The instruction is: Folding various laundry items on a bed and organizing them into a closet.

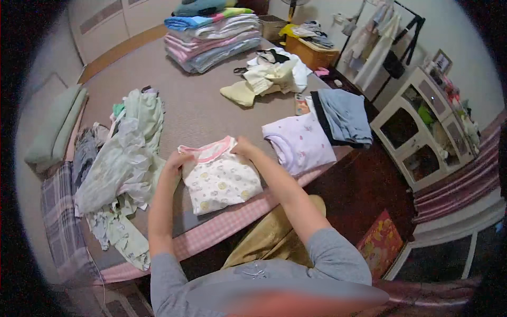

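Note:
A white printed shirt (222, 184) with a pink collar lies folded at the near edge of the bed, its neckline turned away from me. My left hand (178, 161) grips its left shoulder. On the opposite shoulder, my right hand (242, 147) pinches the cloth beside the collar. Right of the shirt rests a folded lilac top (303, 142) with small prints. Both hands' fingertips are partly hidden by the fabric and by the hands themselves.
A loose heap of pale green clothes (130, 150) is to the left. Folded jeans (344, 115) and a phone (301, 104) lie at right. Farther back are crumpled cream garments (273, 77) and a stack of folded quilts (214, 39). A white cabinet (420, 130) stands beyond the bed.

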{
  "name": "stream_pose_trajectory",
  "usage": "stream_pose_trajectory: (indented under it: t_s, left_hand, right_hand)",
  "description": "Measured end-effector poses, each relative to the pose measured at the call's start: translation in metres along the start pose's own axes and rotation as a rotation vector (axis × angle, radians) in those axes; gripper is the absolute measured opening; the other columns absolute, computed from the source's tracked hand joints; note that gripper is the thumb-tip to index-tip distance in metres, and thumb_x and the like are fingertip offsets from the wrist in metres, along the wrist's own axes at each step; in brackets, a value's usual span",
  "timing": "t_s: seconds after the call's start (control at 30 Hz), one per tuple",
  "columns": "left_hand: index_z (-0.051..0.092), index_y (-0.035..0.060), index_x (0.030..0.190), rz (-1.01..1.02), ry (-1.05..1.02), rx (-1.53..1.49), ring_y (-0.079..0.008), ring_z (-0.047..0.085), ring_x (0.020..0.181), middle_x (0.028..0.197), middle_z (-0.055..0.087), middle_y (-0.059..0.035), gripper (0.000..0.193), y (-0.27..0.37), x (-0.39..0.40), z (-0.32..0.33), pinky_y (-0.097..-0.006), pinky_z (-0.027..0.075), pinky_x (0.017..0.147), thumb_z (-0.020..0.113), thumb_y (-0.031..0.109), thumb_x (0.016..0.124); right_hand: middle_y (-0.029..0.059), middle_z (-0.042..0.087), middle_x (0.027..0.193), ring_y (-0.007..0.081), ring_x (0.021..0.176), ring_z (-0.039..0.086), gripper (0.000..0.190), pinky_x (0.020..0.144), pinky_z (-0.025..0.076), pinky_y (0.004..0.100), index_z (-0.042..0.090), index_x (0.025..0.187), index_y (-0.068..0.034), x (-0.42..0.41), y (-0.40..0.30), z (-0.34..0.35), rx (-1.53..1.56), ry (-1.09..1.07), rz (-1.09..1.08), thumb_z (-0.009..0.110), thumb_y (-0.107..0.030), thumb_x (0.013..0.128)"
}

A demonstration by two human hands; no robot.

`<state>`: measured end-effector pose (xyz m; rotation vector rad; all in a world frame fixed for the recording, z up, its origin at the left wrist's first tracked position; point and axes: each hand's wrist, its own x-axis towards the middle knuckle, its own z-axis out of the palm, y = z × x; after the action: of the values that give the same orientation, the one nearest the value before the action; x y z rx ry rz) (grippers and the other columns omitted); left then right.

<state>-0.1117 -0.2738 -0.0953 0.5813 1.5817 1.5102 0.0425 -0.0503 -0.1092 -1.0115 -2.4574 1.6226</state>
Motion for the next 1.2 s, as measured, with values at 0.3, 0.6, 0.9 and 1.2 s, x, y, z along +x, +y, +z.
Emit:
stream_pose_trajectory:
  t_s: [0.3,0.6,0.9,1.2]
  left_hand:
    - [0.056,0.003,0.091,0.038,-0.242,0.224,-0.0078,0.05,0.063,0.078,0.054,0.0003,0.023,0.089,-0.045,0.068,-0.0238,0.04,0.052,0.056,0.011,0.069]
    - [0.046,0.006,0.097,0.295,-0.404,0.014,-0.005,0.046,0.065,0.08,0.051,0.0026,0.029,0.162,-0.082,0.198,-0.0213,0.037,0.05,0.055,0.008,0.07]
    - [0.038,0.0055,0.102,0.414,-0.286,-0.424,-0.0098,0.049,0.068,0.08,0.051,-0.0046,0.034,0.097,-0.006,0.369,-0.0236,0.041,0.055,0.056,0.006,0.073]
    - [0.03,0.005,0.105,-0.042,-0.157,-0.459,-0.0221,0.054,0.079,0.096,0.047,-0.0136,0.028,0.004,-0.026,0.388,-0.0376,0.052,0.069,0.046,0.006,0.082]
  right_hand:
    - [0.0034,0.057,0.082,0.0119,0.071,0.053,0.038,0.058,0.043,0.0256,0.056,0.099,0.0,-0.027,-0.003,-0.095,0.326,-0.229,-0.145,0.063,-0.007,0.062]
    - [0.0024,0.057,0.08,0.0099,0.075,0.052,0.031,0.063,0.042,0.0232,0.059,0.089,-0.002,-0.138,-0.078,-0.242,-0.036,0.014,-0.262,0.052,-0.007,0.059]
    - [0.0126,0.063,0.081,0.0308,0.077,0.06,0.022,0.069,0.048,0.0375,0.064,0.082,-0.013,-0.074,-0.109,-0.326,-0.934,0.587,-0.323,0.057,-0.016,0.061]
    - [0.0158,0.06,0.097,0.0318,0.089,0.056,0.029,0.073,0.047,0.0407,0.065,0.088,-0.009,-0.001,0.038,-0.189,-1.045,0.216,-0.398,0.064,-0.017,0.061]
